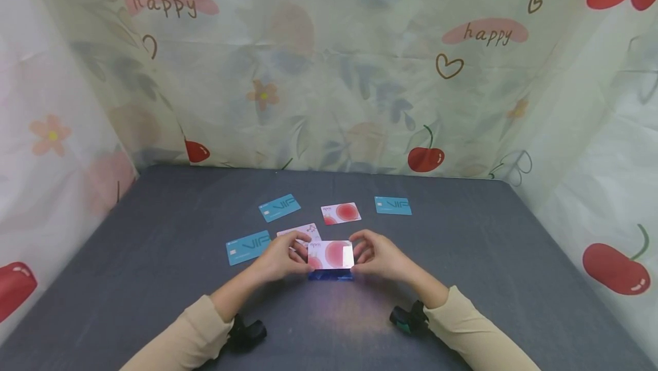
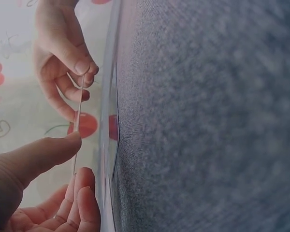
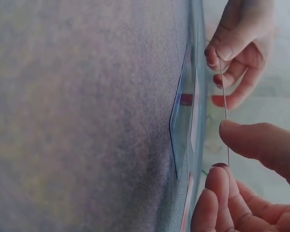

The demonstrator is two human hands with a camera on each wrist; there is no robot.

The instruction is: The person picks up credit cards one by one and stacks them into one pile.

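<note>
A pink-and-white card with a red circle (image 1: pixel 329 255) is held level by both hands, one at each short side. My left hand (image 1: pixel 283 257) pinches its left end between thumb and fingers, and my right hand (image 1: pixel 377 254) pinches the right end. Seen edge-on in the left wrist view, the card is a thin line (image 2: pixel 79 106) above the table. Under it a dark blue card (image 1: pixel 330 275) lies flat, mostly hidden in the head view. Just behind the left fingers is a pale pink card with small flowers (image 1: pixel 300 231), partly covered.
Blue VIP cards lie around: one at left (image 1: pixel 248 247), one farther back (image 1: pixel 280 208) and one at back right (image 1: pixel 393 205). Another pink card with a red circle (image 1: pixel 341 213) sits between the back ones. The dark grey table (image 1: pixel 154 279) meets a printed cloth (image 1: pixel 329 103) behind.
</note>
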